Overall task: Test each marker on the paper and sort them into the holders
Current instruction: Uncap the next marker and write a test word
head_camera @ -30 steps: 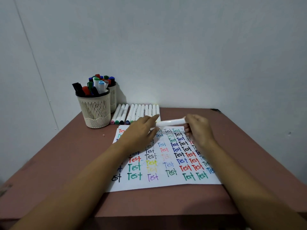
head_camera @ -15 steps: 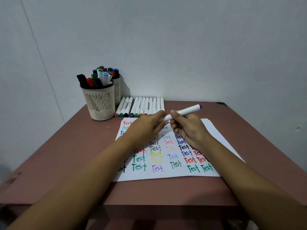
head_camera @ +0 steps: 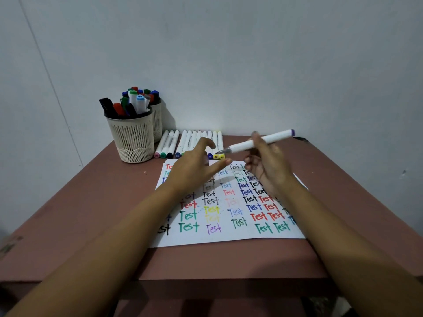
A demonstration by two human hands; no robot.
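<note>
Head view: my right hand (head_camera: pixel 267 167) grips the uncapped white purple-ended marker (head_camera: pixel 261 143) above the white test-scribbled paper sheet (head_camera: pixel 229 236), left hand (head_camera: pixel 194 173) spread open beside its nib, so I risk inking those fingers (head_camera: pixel 219 164).

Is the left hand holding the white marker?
No, the right hand grips the marker, and the left hand is apart from it.

marker (head_camera: pixel 263 141) uncapped, left hand (head_camera: pixel 192 170) pulled away
</note>
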